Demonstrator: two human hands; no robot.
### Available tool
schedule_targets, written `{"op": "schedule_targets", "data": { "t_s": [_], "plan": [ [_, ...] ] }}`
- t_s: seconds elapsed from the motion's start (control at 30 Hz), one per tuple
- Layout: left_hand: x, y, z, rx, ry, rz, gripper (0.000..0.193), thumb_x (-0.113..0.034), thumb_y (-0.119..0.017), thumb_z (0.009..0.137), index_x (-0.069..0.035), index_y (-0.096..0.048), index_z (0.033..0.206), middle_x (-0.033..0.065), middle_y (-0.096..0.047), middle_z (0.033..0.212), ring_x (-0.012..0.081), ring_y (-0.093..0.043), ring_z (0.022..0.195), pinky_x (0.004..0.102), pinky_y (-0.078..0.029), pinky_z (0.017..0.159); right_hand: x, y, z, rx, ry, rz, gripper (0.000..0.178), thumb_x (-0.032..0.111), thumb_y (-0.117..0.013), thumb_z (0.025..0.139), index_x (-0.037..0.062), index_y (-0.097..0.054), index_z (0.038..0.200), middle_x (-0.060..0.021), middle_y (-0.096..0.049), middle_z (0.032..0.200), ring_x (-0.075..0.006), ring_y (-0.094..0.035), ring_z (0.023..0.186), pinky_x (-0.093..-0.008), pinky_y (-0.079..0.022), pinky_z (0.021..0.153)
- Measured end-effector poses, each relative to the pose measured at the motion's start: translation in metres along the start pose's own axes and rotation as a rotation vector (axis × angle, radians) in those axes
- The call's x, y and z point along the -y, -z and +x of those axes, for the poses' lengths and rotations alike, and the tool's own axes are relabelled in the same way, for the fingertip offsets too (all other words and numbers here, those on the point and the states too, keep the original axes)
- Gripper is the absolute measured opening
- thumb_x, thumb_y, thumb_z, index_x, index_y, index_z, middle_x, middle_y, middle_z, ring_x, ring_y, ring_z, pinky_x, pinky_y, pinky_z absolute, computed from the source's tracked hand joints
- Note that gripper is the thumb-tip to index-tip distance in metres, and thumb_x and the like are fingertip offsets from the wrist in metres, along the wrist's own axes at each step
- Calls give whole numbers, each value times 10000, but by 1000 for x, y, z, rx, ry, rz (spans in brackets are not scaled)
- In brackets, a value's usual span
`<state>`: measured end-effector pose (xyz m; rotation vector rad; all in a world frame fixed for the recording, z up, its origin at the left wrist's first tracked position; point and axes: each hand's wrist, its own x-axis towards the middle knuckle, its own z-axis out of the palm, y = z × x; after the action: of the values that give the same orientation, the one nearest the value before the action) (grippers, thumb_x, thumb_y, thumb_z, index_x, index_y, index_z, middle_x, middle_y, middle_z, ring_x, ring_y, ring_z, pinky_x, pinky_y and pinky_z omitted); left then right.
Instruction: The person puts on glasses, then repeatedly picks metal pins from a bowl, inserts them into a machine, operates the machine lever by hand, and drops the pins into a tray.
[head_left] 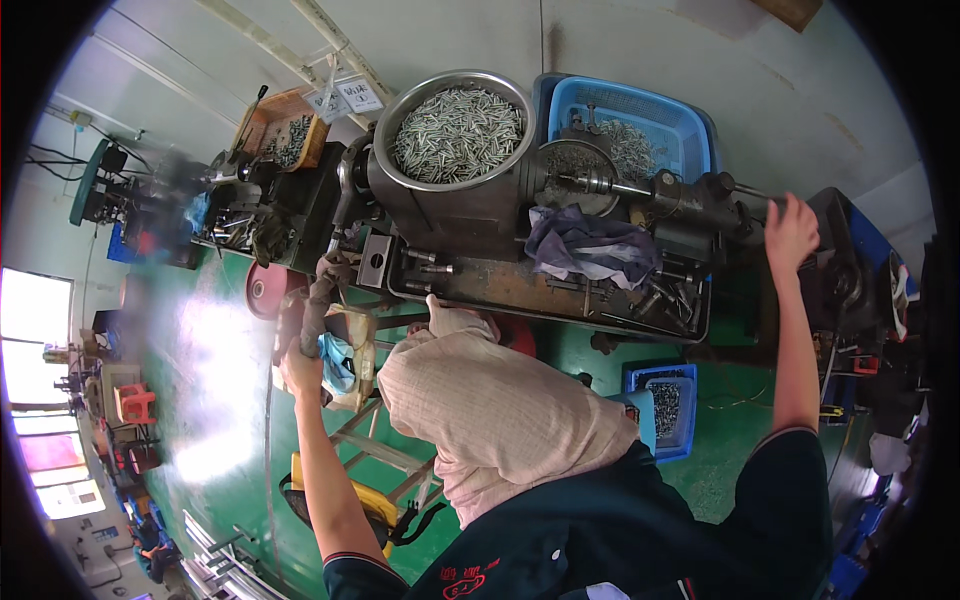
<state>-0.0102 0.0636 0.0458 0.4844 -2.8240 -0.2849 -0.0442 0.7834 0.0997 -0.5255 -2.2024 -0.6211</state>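
My left hand [301, 370] is closed at the lower end of a cloth-wrapped lever [318, 308], which rises along the left side of a dark bench lathe [455, 225]. My right hand [790, 238] is at the far right, its fingers bent around the end of a thin metal lever [752, 192] on the tailstock [690, 202]. Between the hands, a drill chuck [592, 182] points left toward the round spindle part. Rumpled dark blue rags [592, 246] lie below it. Any workpiece in the spindle is too small to tell.
A steel bowl [381, 150] full of short metal pins stands on the headstock. Behind the chuck sits a blue basket [700, 135] with more pins. Loose tools lie in the lathe tray [500, 290]. A blue bin [688, 440] is on the floor; a beige cloth [500, 400] covers my lap.
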Motion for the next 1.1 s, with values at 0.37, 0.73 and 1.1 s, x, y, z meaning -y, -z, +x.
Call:
{"op": "schedule_targets", "data": {
  "t_s": [0.37,0.73,1.1],
  "plan": [
    [-75,-6,-69,58,189,65,238,-175,-600,630,-76,-559,842,189,-593,702,377,-570,682,457,-436,599,241,39,31,602,283,1134,107,185,-630,620,89,-630,670,-77,-614,768,-276,-548,837,-374,-428,756],
    [-94,0,-75,8,230,1,178,-170,-614,654,-65,-529,769,190,-576,660,388,-550,663,457,-415,560,268,40,37,930,378,1168,173,209,-609,580,74,-632,685,-125,-614,739,-294,-584,752,-361,-454,708],
    [-82,-10,-76,5,203,-10,155,-82,-544,630,-61,-536,783,201,-573,663,395,-549,673,464,-415,578,281,90,106,41,287,1197,85,177,-579,673,94,-599,672,-53,-569,674,-252,-520,747,-364,-423,643]
  ]
}}
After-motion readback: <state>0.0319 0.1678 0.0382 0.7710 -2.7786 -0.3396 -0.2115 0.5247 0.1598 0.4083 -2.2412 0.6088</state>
